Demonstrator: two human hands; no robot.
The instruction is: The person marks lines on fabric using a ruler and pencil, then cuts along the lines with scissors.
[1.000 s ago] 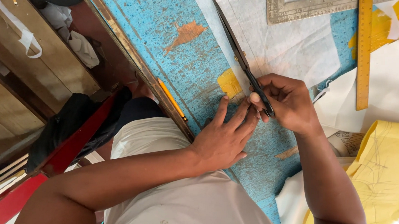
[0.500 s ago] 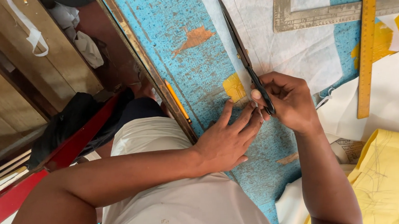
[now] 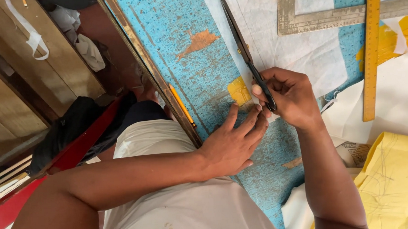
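The right hand (image 3: 291, 97) is wrapped around the handles of long black scissors (image 3: 245, 50), blades pressed together and lying along the edge of the white cloth (image 3: 299, 52) on the blue table (image 3: 187, 73). I see no cut opened in the cloth yet, so the cutting looks barely begun (if at all). The left hand (image 3: 231, 143) lies flat, fingers spread, pressing the table beside the handles. 2 rulers rest nearby: a yellow ruler (image 3: 372, 47) and a metal square (image 3: 302, 21).
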